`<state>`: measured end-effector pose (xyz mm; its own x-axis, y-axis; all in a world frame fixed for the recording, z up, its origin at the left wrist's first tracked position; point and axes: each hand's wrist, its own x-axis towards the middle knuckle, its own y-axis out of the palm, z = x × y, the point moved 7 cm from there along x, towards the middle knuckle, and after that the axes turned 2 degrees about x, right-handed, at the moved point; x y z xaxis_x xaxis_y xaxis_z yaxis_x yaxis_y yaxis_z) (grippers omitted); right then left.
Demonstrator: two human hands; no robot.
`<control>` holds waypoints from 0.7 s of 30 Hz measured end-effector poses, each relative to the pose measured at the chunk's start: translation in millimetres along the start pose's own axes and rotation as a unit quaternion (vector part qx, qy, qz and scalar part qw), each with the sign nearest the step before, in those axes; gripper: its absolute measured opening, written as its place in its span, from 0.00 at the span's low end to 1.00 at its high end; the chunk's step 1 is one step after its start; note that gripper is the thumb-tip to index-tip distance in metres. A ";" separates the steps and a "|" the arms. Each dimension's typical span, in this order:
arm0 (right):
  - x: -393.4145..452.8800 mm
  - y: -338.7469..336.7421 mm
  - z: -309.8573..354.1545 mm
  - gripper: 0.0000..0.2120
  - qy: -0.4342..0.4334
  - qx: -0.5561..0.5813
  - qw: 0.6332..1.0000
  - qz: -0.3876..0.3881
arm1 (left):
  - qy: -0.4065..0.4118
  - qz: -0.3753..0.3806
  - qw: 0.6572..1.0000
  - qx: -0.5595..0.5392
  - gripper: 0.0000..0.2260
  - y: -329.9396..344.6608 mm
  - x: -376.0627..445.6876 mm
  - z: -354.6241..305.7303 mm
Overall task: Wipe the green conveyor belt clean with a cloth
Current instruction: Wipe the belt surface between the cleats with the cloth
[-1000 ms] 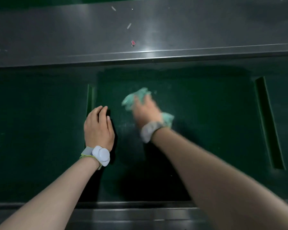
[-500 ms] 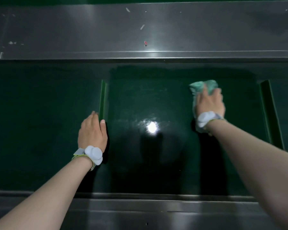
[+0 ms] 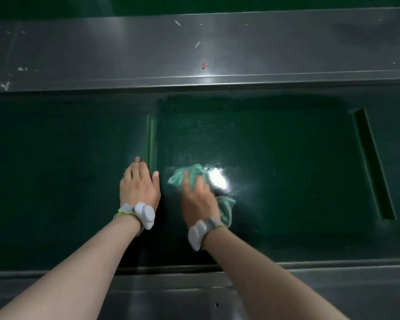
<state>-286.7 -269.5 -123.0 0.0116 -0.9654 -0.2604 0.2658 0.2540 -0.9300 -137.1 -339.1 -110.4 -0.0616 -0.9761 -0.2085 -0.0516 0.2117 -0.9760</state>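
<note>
The dark green conveyor belt runs left to right across the view, wet and shiny near its middle. My right hand presses a crumpled light-green cloth flat on the belt; cloth shows beyond my fingers and beside my wrist. My left hand lies flat on the belt, fingers together, against the near end of a raised green cleat, holding nothing. Both wrists carry pale grey bands.
A second raised cleat crosses the belt at the right. A steel side rail with small specks of debris runs along the far edge. Another steel rail borders the near edge, under my forearms.
My right hand has swept the cloth from the far right of the belt section back to the near left, beside my left hand. The left hand has stayed by the cleat.
</note>
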 end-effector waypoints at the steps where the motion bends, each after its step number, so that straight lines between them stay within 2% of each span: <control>1: -10.2 5.2 12.4 0.31 -0.025 0.009 1.000 0.013 | 0.001 0.001 1.000 0.001 0.22 0.3 0.2 0.6; 4: -25.8 8.4 19.7 0.32 -0.059 0.011 0.998 -0.004 | -0.001 0.006 1.000 -0.003 0.23 1.9 0.1 1.8; 8: -26.0 3.2 11.2 0.28 -0.067 -0.008 0.997 -0.026 | -0.001 0.003 1.000 -0.015 0.25 4.1 0.3 4.3; 14: -30.4 4.5 16.9 0.26 -0.025 0.023 0.999 -0.040 | 0.008 0.008 1.000 -0.019 0.28 4.3 -0.1 6.5; 21: -30.2 5.3 17.9 0.28 0.003 -0.004 0.999 -0.035 | 0.050 0.060 0.996 -0.044 0.34 15.2 -16.8 9.0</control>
<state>-268.4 -240.0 -115.4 -0.0127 -0.9805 -0.1961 0.2574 0.1863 -0.9482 -127.9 -319.9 -122.3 -0.1712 -0.9349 -0.3110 -0.1254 0.3338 -0.9343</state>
